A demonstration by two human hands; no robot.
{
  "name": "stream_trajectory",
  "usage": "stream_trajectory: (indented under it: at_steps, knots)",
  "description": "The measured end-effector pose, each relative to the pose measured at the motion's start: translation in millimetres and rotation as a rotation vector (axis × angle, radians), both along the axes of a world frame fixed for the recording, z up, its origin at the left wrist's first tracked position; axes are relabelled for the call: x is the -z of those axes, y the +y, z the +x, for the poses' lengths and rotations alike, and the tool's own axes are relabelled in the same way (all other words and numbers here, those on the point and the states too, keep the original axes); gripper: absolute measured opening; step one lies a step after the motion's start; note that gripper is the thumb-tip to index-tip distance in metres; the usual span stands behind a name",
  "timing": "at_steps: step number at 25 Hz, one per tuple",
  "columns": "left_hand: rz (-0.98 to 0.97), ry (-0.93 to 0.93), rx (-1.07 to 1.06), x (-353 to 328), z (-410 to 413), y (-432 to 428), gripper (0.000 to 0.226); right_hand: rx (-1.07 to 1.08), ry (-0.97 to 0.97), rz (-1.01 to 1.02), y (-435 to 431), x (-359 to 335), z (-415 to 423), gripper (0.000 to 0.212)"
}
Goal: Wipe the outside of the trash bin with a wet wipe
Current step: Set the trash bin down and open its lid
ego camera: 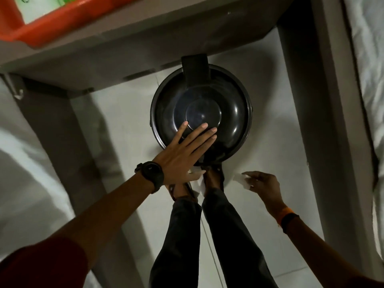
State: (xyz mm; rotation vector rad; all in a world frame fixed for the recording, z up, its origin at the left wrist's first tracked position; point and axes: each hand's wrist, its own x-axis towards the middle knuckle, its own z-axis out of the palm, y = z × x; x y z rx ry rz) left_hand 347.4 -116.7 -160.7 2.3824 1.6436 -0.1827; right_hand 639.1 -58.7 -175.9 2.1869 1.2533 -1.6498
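Observation:
A round black trash bin point(234, 113) with a glossy shut lid stands on the pale floor, seen from straight above. My left hand point(182, 154) lies flat on the near left part of the lid, fingers spread. A white scrap point(200, 183) shows just under its thumb; whether the hand holds it I cannot tell. My right hand point(262, 183) hovers off the bin's near right side, clear of it, pinching a small white wet wipe point(239, 179) in its fingertips. The bin's side wall is hidden from this angle.
The bin sits partly under a grey table point(145, 44) whose legs point(324, 100) flank it left and right. An orange tray point(68, 19) lies on the table top. My feet point(215, 179) stand right at the bin's near edge. White bedding point(367, 59) lies at the right.

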Motion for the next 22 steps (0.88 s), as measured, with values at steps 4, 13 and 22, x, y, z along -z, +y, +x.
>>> stream_trajectory:
  at_steps: [4, 13, 22]
  knots:
    - [0.141, -0.173, -0.328, -59.1, -36.2, 22.4, 0.084, -0.036, -0.005, -0.005, -4.2, -26.7, -3.9, 0.016]
    - [0.395, -0.069, -0.695, -177.6, -115.7, 91.9, 0.069, -0.4, 0.022, 0.373, -4.1, -96.8, -88.8, 0.018]
    - [0.432, -0.007, -0.673, -174.9, -141.7, 96.3, 0.078, -0.861, -0.042, 0.422, 44.9, -37.8, -169.5, 0.035]
